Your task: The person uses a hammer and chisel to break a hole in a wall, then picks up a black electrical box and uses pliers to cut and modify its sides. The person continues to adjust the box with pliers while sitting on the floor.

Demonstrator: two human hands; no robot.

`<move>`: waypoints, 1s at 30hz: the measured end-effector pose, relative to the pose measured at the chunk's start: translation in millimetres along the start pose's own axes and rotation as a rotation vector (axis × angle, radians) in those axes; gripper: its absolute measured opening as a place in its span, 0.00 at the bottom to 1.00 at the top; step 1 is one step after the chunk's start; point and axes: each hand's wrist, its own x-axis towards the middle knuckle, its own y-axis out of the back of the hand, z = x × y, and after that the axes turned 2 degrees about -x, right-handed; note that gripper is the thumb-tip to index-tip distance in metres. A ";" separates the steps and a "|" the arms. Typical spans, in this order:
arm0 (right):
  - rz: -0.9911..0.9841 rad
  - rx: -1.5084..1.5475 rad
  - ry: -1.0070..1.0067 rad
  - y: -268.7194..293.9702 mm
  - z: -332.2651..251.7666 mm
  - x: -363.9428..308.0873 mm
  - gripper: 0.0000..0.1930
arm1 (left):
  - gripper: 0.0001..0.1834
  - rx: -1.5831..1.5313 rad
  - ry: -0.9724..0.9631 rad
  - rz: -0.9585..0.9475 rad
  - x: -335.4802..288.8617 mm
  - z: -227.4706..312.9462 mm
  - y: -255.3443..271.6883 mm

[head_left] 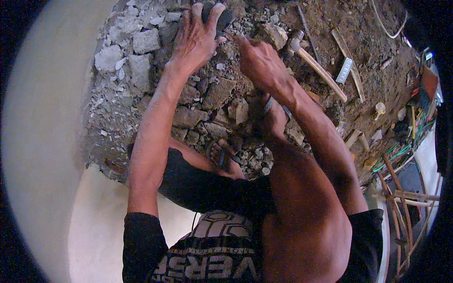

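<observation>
Dark grey and hard-edged, a stone-like block (pixel 226 20) is partly covered by the left hand (pixel 198 40) near the upper edge of the view, on rubble-strewn earth. The left hand's fingers are spread apart across it; whether it is firmly gripped cannot be told. Just beside it, the right hand (pixel 257 59) is held with its fingers mostly curled together; whether anything is clamped in them cannot be made out.

The ground on the left is crowded by pale grey, angular concrete chunks (pixel 146 41), bordered by a smooth beige wall (pixel 42 118). Below the hands, brown, rough rocks (pixel 219 93) are packed closely, and the space is hemmed in by two sandalled feet. To the right, a wooden-handled, metal-headed hammer (pixel 322 74) is laid near a pale grey, rectangular slotted piece (pixel 345 70) and a long, flat wooden strip (pixel 348 59). Farther right, thin green cable (pixel 391 154) is strewn above brown wooden sticks (pixel 400 210).
</observation>
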 end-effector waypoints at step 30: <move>0.002 -0.121 0.078 8.1 -16.5 8.9 0.11 | 0.38 -0.071 0.028 -0.064 -0.1 -0.4 6.7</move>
